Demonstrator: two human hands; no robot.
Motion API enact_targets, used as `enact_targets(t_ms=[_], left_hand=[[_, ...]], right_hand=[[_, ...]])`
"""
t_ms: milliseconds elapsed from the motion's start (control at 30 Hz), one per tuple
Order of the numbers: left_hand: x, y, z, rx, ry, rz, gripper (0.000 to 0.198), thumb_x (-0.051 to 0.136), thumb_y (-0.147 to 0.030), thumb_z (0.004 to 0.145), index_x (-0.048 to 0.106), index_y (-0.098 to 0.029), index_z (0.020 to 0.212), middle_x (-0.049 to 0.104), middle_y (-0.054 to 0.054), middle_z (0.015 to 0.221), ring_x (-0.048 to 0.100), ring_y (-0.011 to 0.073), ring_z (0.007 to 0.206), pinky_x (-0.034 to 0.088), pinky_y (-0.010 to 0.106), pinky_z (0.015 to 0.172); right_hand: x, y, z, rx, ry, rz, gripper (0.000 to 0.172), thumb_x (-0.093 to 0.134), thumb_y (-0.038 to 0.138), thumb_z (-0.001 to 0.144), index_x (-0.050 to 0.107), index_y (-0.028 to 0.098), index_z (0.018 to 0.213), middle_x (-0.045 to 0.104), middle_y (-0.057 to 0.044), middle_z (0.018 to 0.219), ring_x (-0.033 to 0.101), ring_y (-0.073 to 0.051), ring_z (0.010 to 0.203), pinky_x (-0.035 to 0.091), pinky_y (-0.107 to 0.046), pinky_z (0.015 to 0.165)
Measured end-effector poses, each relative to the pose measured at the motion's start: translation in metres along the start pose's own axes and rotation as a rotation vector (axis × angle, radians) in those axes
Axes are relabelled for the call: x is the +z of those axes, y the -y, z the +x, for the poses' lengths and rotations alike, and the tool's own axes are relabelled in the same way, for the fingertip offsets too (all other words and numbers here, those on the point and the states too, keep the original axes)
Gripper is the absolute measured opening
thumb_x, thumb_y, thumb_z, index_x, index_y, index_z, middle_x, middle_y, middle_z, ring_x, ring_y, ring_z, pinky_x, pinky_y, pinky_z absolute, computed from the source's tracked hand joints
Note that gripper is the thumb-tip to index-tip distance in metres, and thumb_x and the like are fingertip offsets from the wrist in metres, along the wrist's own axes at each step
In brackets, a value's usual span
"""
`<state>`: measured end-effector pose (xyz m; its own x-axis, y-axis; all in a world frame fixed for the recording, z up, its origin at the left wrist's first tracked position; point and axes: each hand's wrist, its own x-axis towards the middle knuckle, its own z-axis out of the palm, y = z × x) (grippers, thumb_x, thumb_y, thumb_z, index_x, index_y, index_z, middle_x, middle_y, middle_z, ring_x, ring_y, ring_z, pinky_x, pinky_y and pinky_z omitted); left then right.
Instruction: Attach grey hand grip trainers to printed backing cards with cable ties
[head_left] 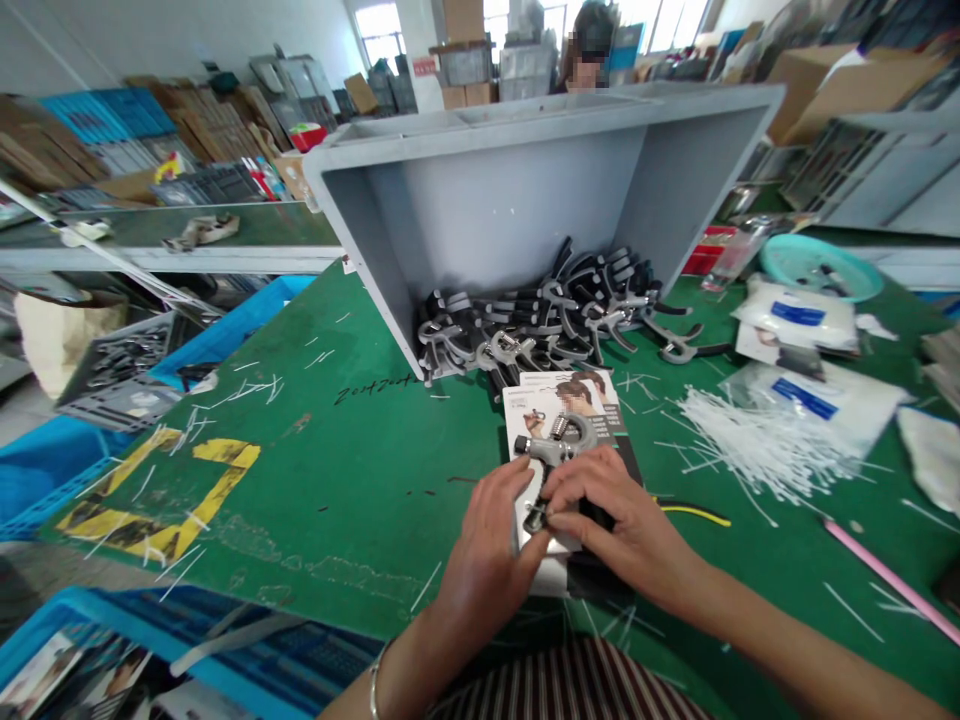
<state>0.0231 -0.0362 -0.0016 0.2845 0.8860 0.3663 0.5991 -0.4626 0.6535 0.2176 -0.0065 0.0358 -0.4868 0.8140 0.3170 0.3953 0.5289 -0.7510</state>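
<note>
A grey and black hand grip strengthener (577,437) with a metal spring lies on a printed card (609,412), in front of the grey bin. My left hand (487,540) curls in from the left, its fingertips on the strengthener's handle at the card's left edge and its thumb low by the handle end. My right hand (619,515) is closed from the other side, thumb and fingers pinched on the lower part of the strengthener. Both hands partly cover the handles. More cards seem to lie stacked beneath the top one.
A grey bin (544,130) tipped on its side holds a pile of hand grip strengtheners (525,335). White cable ties (750,445) are heaped at right, others scattered. Nearby are a yellow-black tool handle (694,511), a pink stick (889,575), plastic bags (799,315) and a turquoise bowl (821,262).
</note>
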Motion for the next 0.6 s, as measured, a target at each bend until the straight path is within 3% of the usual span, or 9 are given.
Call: enact_targets(t_ms=[133,233,300,367,433,467,500,600], left_hand=[[0.0,0.015,-0.003,0.045,-0.053,0.018,0.03,0.056,-0.014,0.094,0.053,-0.02,0.124,0.061,0.012,0.127,0.051,0.0231,0.13,0.043,0.047,0.111],[-0.015,0.018,-0.004,-0.002,0.072,-0.079,0.03,0.054,-0.016,0.095,0.053,-0.022,0.125,0.059,0.01,0.13,0.047,0.0225,0.134,0.039,0.045,0.113],[-0.027,0.019,-0.002,-0.115,0.149,-0.17,0.028,0.053,-0.022,0.096,0.054,-0.025,0.124,0.055,0.008,0.136,0.047,0.0226,0.133,0.039,0.044,0.113],[-0.034,0.019,0.006,-0.287,0.137,-0.229,0.03,0.056,-0.031,0.095,0.053,-0.025,0.124,0.054,0.009,0.136,0.055,0.0234,0.124,0.043,0.044,0.108],[-0.033,0.018,0.018,-0.44,0.118,-0.239,0.044,0.062,-0.041,0.09,0.05,-0.022,0.127,0.058,0.011,0.127,0.063,0.0235,0.105,0.05,0.043,0.095],[-0.031,0.017,0.025,-0.487,0.142,-0.243,0.052,0.065,-0.045,0.087,0.048,-0.02,0.129,0.06,0.011,0.121,0.064,0.023,0.096,0.052,0.041,0.089],[-0.027,0.016,0.032,-0.51,0.182,-0.25,0.059,0.067,-0.047,0.084,0.046,-0.019,0.131,0.062,0.01,0.115,0.064,0.0225,0.091,0.052,0.04,0.084],[-0.021,0.012,0.048,-0.509,0.277,-0.31,0.063,0.07,-0.044,0.082,0.045,-0.018,0.134,0.066,0.008,0.107,0.064,0.0229,0.089,0.051,0.037,0.079]], right_hand=[[-0.003,-0.007,-0.009,-0.071,0.007,-0.069,0.007,0.058,0.021,0.097,0.064,0.025,0.094,0.066,-0.002,0.108,0.052,-0.021,0.109,0.035,-0.041,0.099],[-0.018,-0.027,-0.041,-0.028,-0.049,-0.174,0.009,0.055,0.024,0.098,0.063,0.027,0.099,0.066,-0.002,0.114,0.051,-0.023,0.116,0.033,-0.045,0.103],[-0.032,-0.051,-0.074,0.117,-0.141,-0.329,0.013,0.054,0.03,0.098,0.061,0.026,0.108,0.061,-0.007,0.126,0.049,-0.027,0.121,0.033,-0.049,0.104],[-0.043,-0.078,-0.108,0.288,-0.135,-0.528,0.046,0.063,0.046,0.09,0.053,0.022,0.128,0.054,-0.015,0.136,0.047,-0.035,0.123,0.036,-0.055,0.101],[-0.047,-0.102,-0.134,0.366,-0.008,-0.701,0.08,0.072,0.057,0.077,0.044,0.017,0.141,0.049,-0.022,0.141,0.045,-0.044,0.124,0.038,-0.063,0.097],[-0.048,-0.111,-0.142,0.39,0.067,-0.751,0.087,0.074,0.057,0.073,0.042,0.017,0.144,0.05,-0.023,0.14,0.047,-0.046,0.122,0.04,-0.064,0.094],[-0.047,-0.117,-0.146,0.401,0.139,-0.772,0.086,0.073,0.055,0.073,0.044,0.016,0.144,0.052,-0.023,0.138,0.05,-0.046,0.118,0.043,-0.063,0.091],[-0.049,-0.119,-0.142,0.411,0.235,-0.664,0.053,0.064,0.041,0.081,0.058,0.016,0.128,0.063,-0.019,0.117,0.061,-0.035,0.101,0.05,-0.053,0.085]])
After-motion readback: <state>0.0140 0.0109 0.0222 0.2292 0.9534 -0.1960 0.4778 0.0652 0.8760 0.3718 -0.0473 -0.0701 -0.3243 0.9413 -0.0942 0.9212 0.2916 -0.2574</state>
